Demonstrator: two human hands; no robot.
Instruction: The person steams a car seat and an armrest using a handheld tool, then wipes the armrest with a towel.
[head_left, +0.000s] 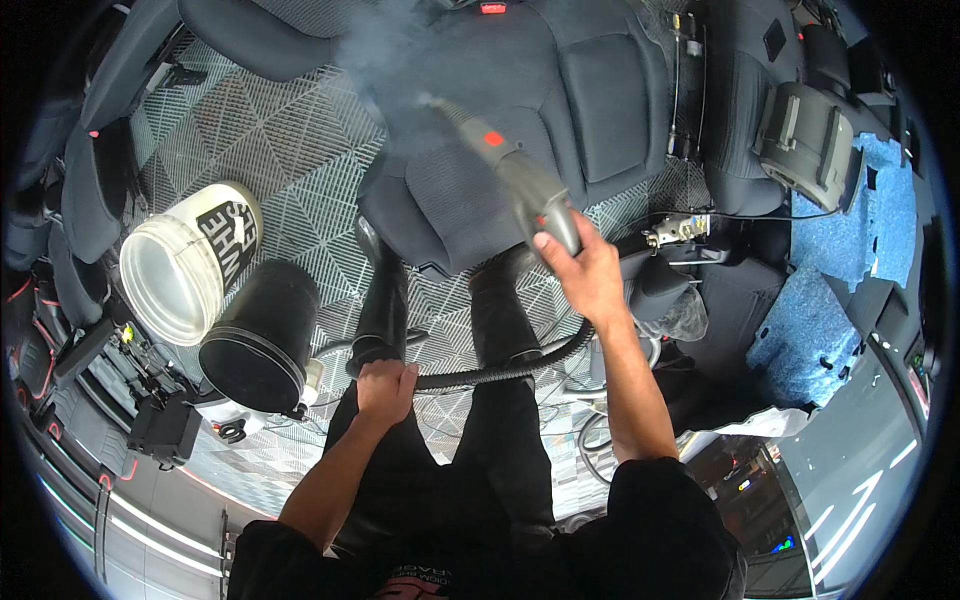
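Note:
My right hand (589, 266) grips the grey handle of a steam cleaner gun (517, 169). Its nozzle points up and left over a dark fabric car seat (480, 172), and a cloud of steam (390, 56) spreads from the tip. From the handle end, a black corrugated hose (495, 373) curves down and across in front of my boots. My left hand (386, 390) is closed around the hose near my left knee.
A translucent bucket (180, 262) with black lettering and a black bucket (259, 337) stand at the left on the grid-tile floor (300, 165). More car seats (97, 187) lie farther left. At the right are blue carpet pieces (810, 337), a grey plastic case (806, 142) and a cable.

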